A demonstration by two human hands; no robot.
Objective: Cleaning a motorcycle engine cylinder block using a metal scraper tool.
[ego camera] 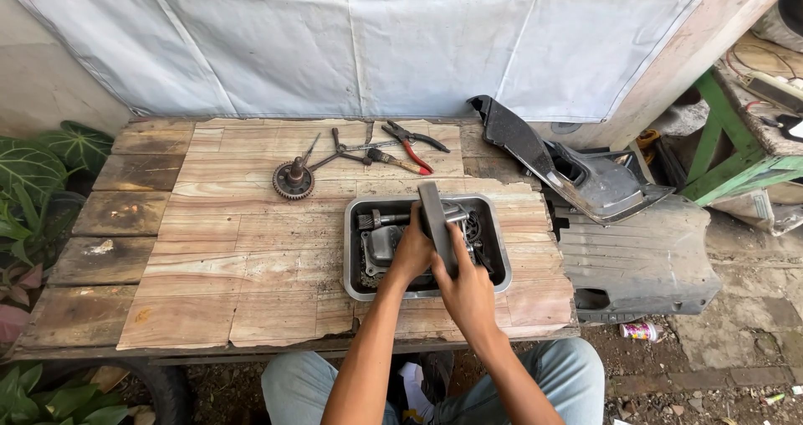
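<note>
both hands on a flat bar over the metal tray

the wooden table (251, 249) fills most of the view, made of pale planks with darker boards at its left edge. off its right edge lie dark plastic panels (636, 258), the upper one curved and tilted. near the table's front right sits a shallow metal tray (355, 262), rectangular, long side running left to right, holding greasy metal parts (381, 241), among them a short toothed shaft.

the flat grey bar (437, 224) is above the middle of the tray. its long axis runs away from the person, tilted slightly to the left at the far end, so it crosses the tray's short way. it lies straight ahead of both hands, with no gap left to close.

the right hand (467, 295) is the nearer one to the body, wrapped around the bar's near end, fingers closed on it, forearm coming up from the lower right. the left hand (411, 253) sits just left of the bar at its middle, fingers curled against its side; whether it truly grips or only steadies cannot be told. both forearms converge over the tray's front rim.

farther back, well apart from the hands, lie a toothed gear (294, 179) with a stub shaft, red-handled pliers (411, 147), and a few thin hand tools (351, 151).
</note>
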